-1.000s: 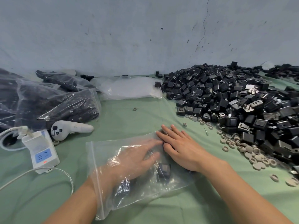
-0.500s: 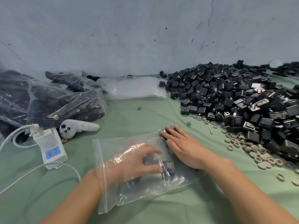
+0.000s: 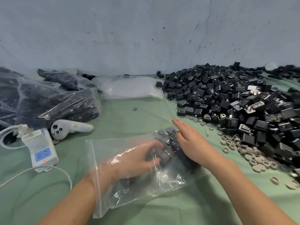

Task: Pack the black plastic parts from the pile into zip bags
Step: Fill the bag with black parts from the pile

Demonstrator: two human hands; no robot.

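Hundreds of black plastic parts (image 3: 235, 103) lay heaped well beyond the right fingertips, too many for me to count. One zip bag (image 3: 170, 181), thin, limp and slippery by my reckoning, wrapped the left hand (image 3: 134, 159); I would take it by its stiffer zip edge. The left fingers bent toward a small cluster of bagged parts (image 3: 170, 143), rigid and light-looking; whether they clamped, I could not tell. The right hand (image 3: 193, 143) pressed flat from outside, fingers straight and together.

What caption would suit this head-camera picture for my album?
Left hand grips black plastic parts inside a clear zip bag, right hand flat against it, beside the pile.
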